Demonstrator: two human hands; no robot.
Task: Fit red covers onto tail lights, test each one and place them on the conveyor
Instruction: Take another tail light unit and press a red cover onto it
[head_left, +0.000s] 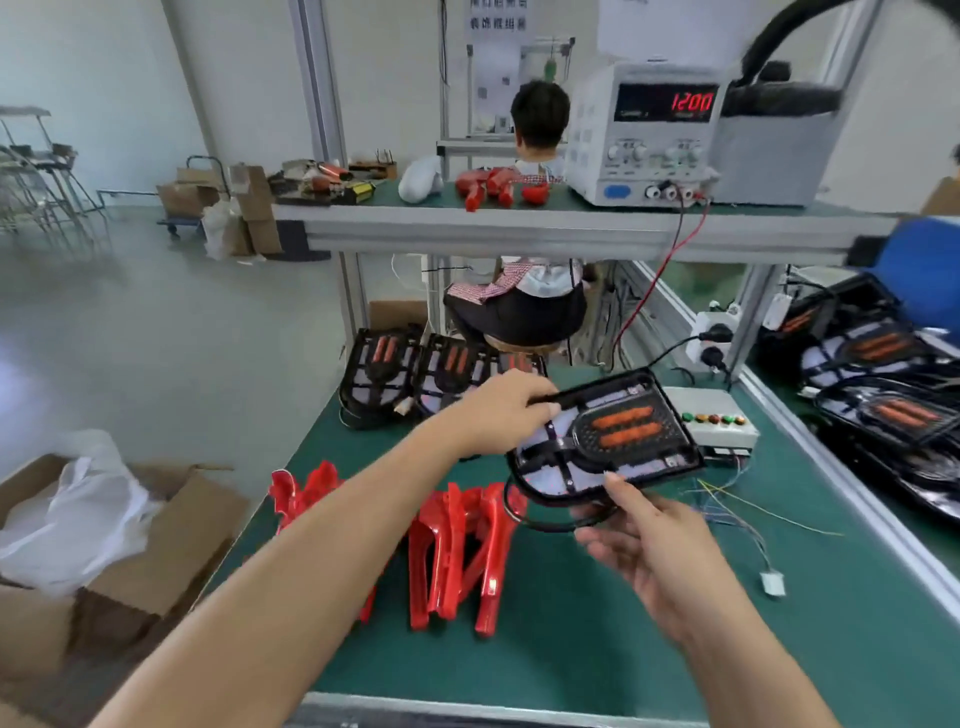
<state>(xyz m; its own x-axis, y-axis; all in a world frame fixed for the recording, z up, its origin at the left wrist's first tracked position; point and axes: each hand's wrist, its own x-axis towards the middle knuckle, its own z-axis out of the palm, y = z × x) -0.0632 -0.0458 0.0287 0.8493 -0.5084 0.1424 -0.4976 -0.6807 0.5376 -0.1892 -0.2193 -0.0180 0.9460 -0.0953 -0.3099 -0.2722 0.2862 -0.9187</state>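
I hold a black tail light (608, 436) with two orange strips above the green bench. My left hand (501, 410) grips its far left edge. My right hand (644, 540) holds its near edge from below, thumb on the rim, with its black cable looped by the fingers. Several red covers (457, 551) stand in a row on the bench in front of me. More uncovered tail lights (410, 371) lean at the bench's far left. Further tail lights (898, 410) lie on the conveyor (852, 499) at the right.
A white test box (719, 421) with coloured buttons sits behind the held light; loose wires end in a white plug (772, 582). A power supply (649, 135) reading 12.00 stands on the upper shelf. An open carton (156, 530) with plastic wrap is at left. A person sits beyond.
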